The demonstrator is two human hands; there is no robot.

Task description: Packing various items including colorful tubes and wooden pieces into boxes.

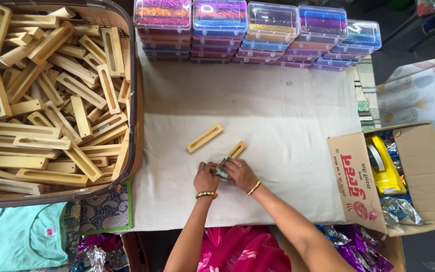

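Head view: both hands (225,174) on foil-wrapped wooden block (230,155), mid-cloth (278,111).

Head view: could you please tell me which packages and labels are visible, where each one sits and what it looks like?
Cardboard box: right of the cloth, open, brown with red print on its flap; holds a yellow tape dispenser and shiny wrappers.
Plastic cases: stacked in a row along the far edge, clear lids, glittery multicoloured contents.
Basket: left, brown-rimmed, full of pale slotted wooden blocks.
Small label: on the turquoise shirt, bottom left, white and pink.
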